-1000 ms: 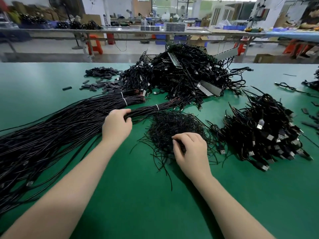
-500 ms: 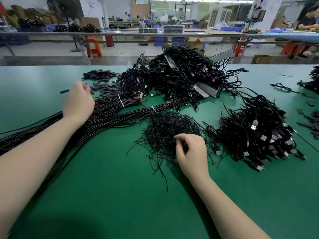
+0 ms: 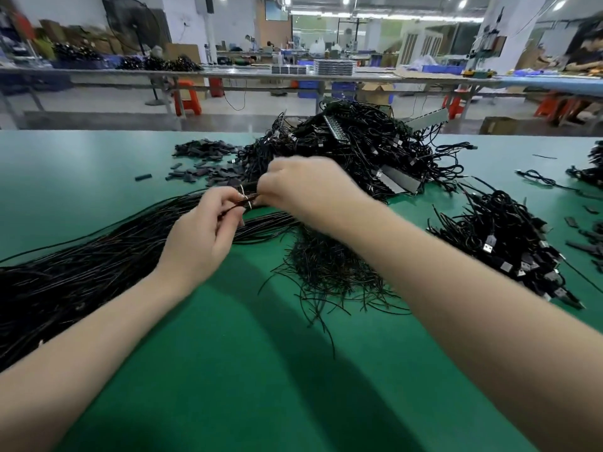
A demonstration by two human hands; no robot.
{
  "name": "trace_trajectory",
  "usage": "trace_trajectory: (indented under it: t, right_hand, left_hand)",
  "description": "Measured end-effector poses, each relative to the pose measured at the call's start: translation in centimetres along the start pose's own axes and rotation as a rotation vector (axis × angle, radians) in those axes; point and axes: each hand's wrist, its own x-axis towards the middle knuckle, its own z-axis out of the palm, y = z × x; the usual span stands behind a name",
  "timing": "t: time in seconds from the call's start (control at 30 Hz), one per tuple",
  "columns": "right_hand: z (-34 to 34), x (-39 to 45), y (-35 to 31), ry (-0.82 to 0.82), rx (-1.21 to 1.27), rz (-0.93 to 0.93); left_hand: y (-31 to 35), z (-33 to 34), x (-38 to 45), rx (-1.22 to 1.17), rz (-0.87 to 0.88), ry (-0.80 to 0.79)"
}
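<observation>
Wire bundle, long and black, trails from the bench's left edge toward its middle, its lifted end cinched by a white tie. Your left hand pinches a few strands just short of the tie. Your right hand curls round the tied end, fingertips hidden. Expect light, limp, slick strands that fan out and snag. Grip beside the tie, not mid-length
</observation>
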Motion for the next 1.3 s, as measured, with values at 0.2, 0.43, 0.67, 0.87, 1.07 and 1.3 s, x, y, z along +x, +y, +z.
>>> trace_trajectory:
  t: [0.2, 0.43, 0.67, 0.87, 1.07, 1.3]
  right_hand:
    - [-6.6, -7.2, 9.9, 0.274, -0.034, 0.352]
    - [0.6, -20.8, 12.4, -0.275, -0.045, 0.848]
    - [6.9, -22.2, 6.0, -0.451, 0.129, 0.845]
    - [6.4, -13.0, 2.1, 0.018, 0.474, 0.555]
    - [6.3, -9.7, 2.1, 0.497, 0.841, 0.564]
    - [7.1, -9.7, 1.8, 0.398, 1.138, 0.531]
  left_hand:
    - [-4.5, -1.7, -3.1, 0.148, -0.123, -0.178]
    - [-5.8, -2.3, -1.8, 0.207, -0.22, -0.246]
    - [-0.2, 0.2, 0.8, -0.025, -0.18, -0.266]
    - [6.8, 2.8, 3.8, -0.318, 0.041, -0.436]
    - [8.7, 5.2, 4.6, -0.809, -0.277, -0.178]
    - [9.8, 7.8, 3.8, -0.896, -0.475, -0.292]
